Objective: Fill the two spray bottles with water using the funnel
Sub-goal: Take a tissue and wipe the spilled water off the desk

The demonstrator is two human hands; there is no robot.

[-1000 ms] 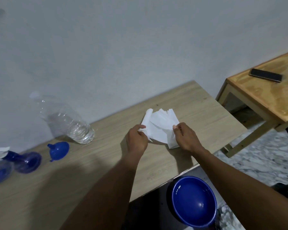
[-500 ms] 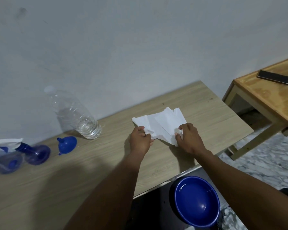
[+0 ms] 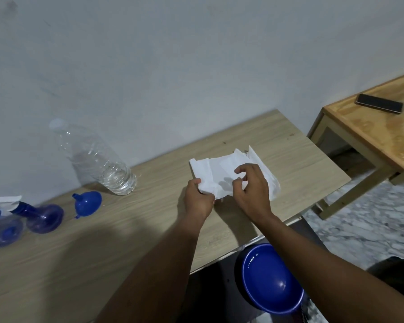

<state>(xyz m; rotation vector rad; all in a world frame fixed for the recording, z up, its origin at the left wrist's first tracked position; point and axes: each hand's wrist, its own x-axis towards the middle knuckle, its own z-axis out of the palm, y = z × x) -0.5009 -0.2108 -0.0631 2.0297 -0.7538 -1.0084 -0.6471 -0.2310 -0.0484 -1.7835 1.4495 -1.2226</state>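
A crumpled white tissue (image 3: pixel 222 172) is held over the middle of the tabletop (image 3: pixel 131 231): its near left edge is pinched in the grip of the left hand (image 3: pixel 197 199), while the right hand (image 3: pixel 252 192) is curled over its near right part, fingers bent, thumb and fingertips closed on a fold. Well to the left, the blue funnel (image 3: pixel 88 203) is laid on its side beside the clear water bottle (image 3: pixel 96 160), and the two spray bottles (image 3: pixel 21 223) are seen lying at the tabletop's left edge. A blue bowl (image 3: pixel 269 278) is seen below the tabletop's near edge.
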